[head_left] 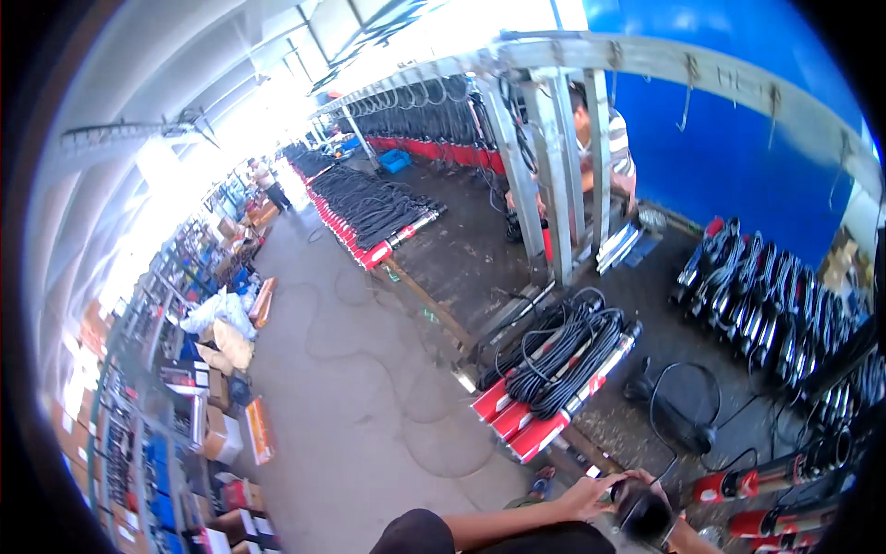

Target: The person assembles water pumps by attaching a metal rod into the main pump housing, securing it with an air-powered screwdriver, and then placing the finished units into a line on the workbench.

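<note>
Workshop floor [369, 388], stacked cardboard boxes [217, 406] left, red-labelled pumps [544, 406]

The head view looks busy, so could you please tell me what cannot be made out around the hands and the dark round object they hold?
- Dark round object: blurred; its kind is unclear.
- Right hand: mostly behind the object and cut by the lower edge.
- Left hand: grip blurred.
- Person behind the grey frame posts: partly hidden.
- Boxes on the left shelves: too small.
</note>
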Demonstrator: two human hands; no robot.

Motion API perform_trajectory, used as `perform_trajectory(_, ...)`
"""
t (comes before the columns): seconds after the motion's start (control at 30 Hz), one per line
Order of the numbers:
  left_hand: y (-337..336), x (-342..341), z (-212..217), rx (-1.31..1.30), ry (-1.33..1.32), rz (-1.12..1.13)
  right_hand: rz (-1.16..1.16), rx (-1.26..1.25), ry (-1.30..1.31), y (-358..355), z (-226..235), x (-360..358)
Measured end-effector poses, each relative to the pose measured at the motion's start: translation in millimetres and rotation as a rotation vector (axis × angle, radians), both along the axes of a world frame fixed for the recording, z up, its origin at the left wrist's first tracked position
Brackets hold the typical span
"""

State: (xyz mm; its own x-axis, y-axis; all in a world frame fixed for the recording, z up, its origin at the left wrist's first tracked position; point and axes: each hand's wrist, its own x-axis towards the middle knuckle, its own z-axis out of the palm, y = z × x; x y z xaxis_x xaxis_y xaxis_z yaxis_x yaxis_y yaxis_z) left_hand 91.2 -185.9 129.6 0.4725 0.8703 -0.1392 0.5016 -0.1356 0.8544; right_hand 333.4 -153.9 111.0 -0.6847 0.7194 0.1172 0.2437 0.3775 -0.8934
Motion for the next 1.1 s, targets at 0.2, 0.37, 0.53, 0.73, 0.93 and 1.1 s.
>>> perform_trajectory(0.2, 135, 32, -28, 0.087, -0.087, 0.205, -0.383, -0.358, 0.355, 60, -15, -21)
perform_trajectory(0.37, 127, 64, -94, -0.181, -0.154, 0.367, -0.608, -0.707, 0.498, 43, -68, -13)
perform_trajectory(0.53, 100, 54, -143, -0.351, -0.089, 0.353, -0.604, -1.070, 0.642, 7, -122, -20)
perform_trajectory(0.73, 102, 59, -99, -0.319, 0.152, 0.282, -0.578, -0.880, 0.573, 0, -124, -24)
perform_trajectory(0.93, 105, 56, -119, -0.323, -0.019, 0.201, -0.671, -0.829, 0.338, -6, -107, -12)
perform_trajectory(1.1, 102, 66, -114, -0.306, 0.127, 0.188, -0.734, -0.721, 0.251, -12, -96, -14)
